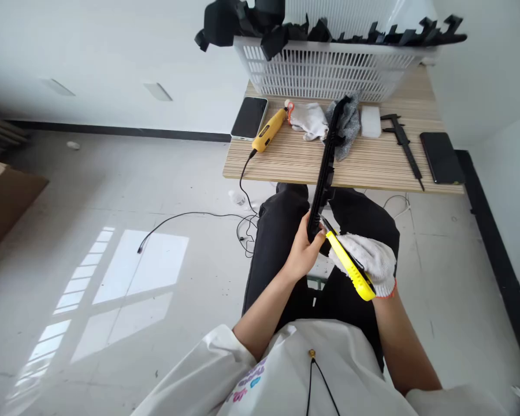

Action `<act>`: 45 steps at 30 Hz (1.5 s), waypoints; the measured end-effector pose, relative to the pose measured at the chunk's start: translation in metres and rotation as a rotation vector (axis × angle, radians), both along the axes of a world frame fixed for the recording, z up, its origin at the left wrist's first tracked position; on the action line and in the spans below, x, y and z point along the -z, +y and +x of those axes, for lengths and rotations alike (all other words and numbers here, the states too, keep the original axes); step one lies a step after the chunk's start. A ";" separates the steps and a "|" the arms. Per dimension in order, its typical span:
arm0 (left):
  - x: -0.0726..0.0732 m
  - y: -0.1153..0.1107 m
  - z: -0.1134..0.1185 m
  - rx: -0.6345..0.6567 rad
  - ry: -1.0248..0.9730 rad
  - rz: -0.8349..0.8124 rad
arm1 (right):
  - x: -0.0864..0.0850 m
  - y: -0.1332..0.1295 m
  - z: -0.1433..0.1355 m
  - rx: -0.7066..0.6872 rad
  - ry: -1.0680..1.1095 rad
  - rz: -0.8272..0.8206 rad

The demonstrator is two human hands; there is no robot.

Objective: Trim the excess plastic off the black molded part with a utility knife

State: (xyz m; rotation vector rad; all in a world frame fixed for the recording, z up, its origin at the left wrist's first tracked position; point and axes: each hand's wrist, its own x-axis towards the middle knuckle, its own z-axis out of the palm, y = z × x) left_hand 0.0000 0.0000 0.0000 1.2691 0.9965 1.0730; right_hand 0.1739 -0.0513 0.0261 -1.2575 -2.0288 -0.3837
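My bare left hand is closed round the lower end of a long black plastic strip with clips along its side. The strip slants up and away from my lap, its far end over the table. In my right hand, which wears a white knit glove, is a yellow utility knife. Its blade end points up and left, close beside the strip near my left fingers. Whether the blade touches the plastic I cannot tell.
On the wooden table lie a phone, a yellow rotary tool with a cord, a white glove, a grey cloth, a white block, a caliper and another phone. Behind stands a white basket with black parts.
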 end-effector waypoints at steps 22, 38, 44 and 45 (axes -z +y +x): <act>-0.003 0.000 -0.001 0.045 -0.051 -0.062 | 0.005 -0.004 0.004 -0.044 0.113 -0.042; -0.001 0.001 -0.001 -0.006 -0.141 -0.177 | -0.006 0.002 0.001 0.011 0.070 -0.051; -0.004 0.003 0.000 -0.026 -0.171 -0.190 | -0.007 0.003 -0.002 0.029 0.055 -0.057; -0.003 0.003 0.001 -0.026 -0.177 -0.190 | -0.007 0.003 -0.003 0.028 0.038 -0.050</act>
